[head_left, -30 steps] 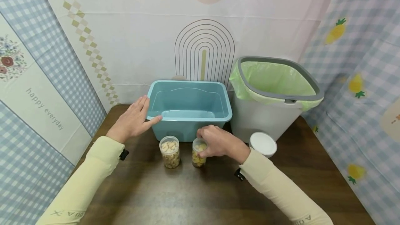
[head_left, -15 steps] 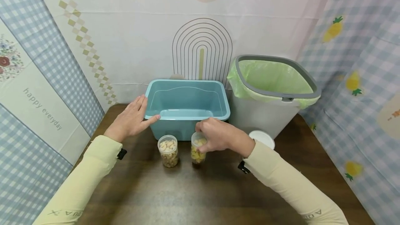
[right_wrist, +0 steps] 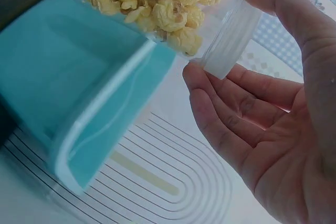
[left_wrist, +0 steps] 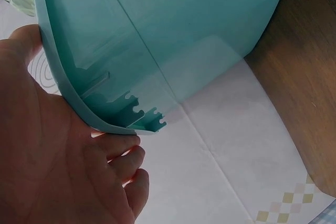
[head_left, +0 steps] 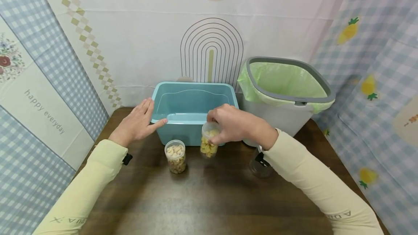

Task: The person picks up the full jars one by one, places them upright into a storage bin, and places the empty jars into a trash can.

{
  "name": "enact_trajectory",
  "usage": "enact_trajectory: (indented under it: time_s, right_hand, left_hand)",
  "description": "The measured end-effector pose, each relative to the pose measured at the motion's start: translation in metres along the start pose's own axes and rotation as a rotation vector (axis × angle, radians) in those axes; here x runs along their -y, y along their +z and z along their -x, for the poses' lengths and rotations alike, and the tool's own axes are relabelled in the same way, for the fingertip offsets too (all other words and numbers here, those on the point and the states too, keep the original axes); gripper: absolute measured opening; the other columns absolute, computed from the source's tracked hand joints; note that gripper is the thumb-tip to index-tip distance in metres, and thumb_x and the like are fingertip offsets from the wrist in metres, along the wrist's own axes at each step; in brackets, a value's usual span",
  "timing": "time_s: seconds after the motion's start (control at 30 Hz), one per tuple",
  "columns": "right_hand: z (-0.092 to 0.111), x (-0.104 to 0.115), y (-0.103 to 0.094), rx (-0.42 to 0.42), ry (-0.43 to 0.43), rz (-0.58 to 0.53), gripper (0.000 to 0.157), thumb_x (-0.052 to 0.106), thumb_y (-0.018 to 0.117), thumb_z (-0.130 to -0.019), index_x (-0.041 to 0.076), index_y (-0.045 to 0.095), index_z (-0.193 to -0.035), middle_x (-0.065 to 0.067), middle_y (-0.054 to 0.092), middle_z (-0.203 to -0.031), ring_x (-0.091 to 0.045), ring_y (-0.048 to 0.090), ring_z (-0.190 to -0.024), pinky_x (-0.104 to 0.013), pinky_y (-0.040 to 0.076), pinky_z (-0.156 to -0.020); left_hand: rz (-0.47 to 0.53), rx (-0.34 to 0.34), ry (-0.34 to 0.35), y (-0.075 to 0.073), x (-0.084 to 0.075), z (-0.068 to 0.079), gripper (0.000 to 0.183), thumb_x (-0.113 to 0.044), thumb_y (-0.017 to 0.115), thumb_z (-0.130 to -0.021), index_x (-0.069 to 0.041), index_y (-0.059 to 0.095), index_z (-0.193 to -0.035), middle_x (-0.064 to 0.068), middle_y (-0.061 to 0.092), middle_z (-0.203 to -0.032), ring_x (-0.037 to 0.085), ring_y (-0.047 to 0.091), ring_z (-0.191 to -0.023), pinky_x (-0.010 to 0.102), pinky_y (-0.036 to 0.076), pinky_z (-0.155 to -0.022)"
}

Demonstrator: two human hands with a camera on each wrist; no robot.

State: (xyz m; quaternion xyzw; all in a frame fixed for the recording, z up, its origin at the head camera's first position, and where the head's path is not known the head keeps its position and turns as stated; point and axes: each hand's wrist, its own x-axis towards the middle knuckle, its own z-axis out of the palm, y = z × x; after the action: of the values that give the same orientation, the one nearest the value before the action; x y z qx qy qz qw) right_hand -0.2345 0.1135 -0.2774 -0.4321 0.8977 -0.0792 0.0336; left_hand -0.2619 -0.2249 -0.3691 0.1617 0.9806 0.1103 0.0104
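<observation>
My right hand (head_left: pixel 235 120) pinches a clear jar of popcorn (head_left: pixel 208 147) near its translucent lid, thumb on one side and fingers on the other. The jar hangs off the table in front of the blue plastic bin (head_left: pixel 176 132). In the right wrist view, yellow popcorn pieces (right_wrist: pixel 170 14) show through its wall. With fingers extended, my left hand (head_left: pixel 135 122) rests against the bin's left front corner; in the left wrist view the thumb and fingers touch the bin's rim (left_wrist: pixel 58 77). A jar of cashews (head_left: pixel 176 157) stands upright on the table, left of the popcorn.
A grey trash can (head_left: pixel 277 113) with a green liner (head_left: pixel 290 79) stands right of the bin. Below my right wrist is another clear jar (head_left: pixel 259 166), partly hidden by the sleeve. The brown table (head_left: pixel 183 202) extends in front; a printed cloth (head_left: pixel 137 46) hangs behind.
My right hand has lifted the popcorn jar off the table, up toward the bin's front rim. Its sleeve now covers the white lid of the jar at right. My left hand stays put.
</observation>
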Motion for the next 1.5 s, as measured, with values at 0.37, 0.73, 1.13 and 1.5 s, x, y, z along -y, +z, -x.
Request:
enact_trajectory:
  time_s: [0.37, 0.73, 1.13, 1.5]
  right_hand:
    - [-0.007, 0.005, -0.047, -0.040, 0.008, 0.051, 0.038, 0.035, 0.086, -0.081, 0.005, 0.073, -0.101, 0.000, 0.060, -0.075, -0.016, 0.053, -0.070, -0.028, 0.044, -0.064]
    - [-0.017, -0.006, -0.074, -0.056, 0.083, 0.034, 0.035, 0.034, 0.085, -0.085, 0.004, 0.074, -0.101, -0.007, 0.070, -0.084, -0.018, 0.059, -0.073, -0.029, 0.048, -0.063]
    - [-0.028, -0.026, -0.081, -0.082, 0.204, 0.020, 0.032, 0.032, 0.084, -0.086, 0.005, 0.073, -0.098, -0.006, 0.065, -0.083, -0.019, 0.055, -0.075, -0.028, 0.046, -0.061]
    - [-0.040, -0.041, -0.075, -0.074, 0.256, 0.004, 0.030, 0.032, 0.082, -0.088, 0.005, 0.071, -0.098, -0.005, 0.058, -0.082, -0.019, 0.052, -0.076, -0.028, 0.044, -0.061]
  left_hand:
    - [0.001, 0.014, -0.010, -0.001, -0.001, -0.001, 0.102, -0.067, 0.036, -0.107, 0.011, 0.005, -0.165, 0.031, 0.005, -0.175, 0.047, 0.007, -0.164, 0.060, 0.013, -0.134]
    - [0.020, 0.007, -0.005, 0.000, -0.001, 0.000, 0.101, -0.066, 0.038, -0.108, 0.011, 0.005, -0.165, 0.031, 0.005, -0.175, 0.047, 0.006, -0.164, 0.060, 0.013, -0.134]
    - [0.026, -0.002, -0.006, 0.000, 0.000, -0.001, 0.101, -0.065, 0.039, -0.108, 0.011, 0.005, -0.166, 0.030, 0.005, -0.175, 0.047, 0.007, -0.164, 0.060, 0.012, -0.134]
    - [0.027, 0.005, -0.010, 0.002, 0.002, -0.002, 0.101, -0.066, 0.038, -0.108, 0.010, 0.004, -0.166, 0.029, 0.005, -0.176, 0.046, 0.006, -0.165, 0.060, 0.012, -0.134]
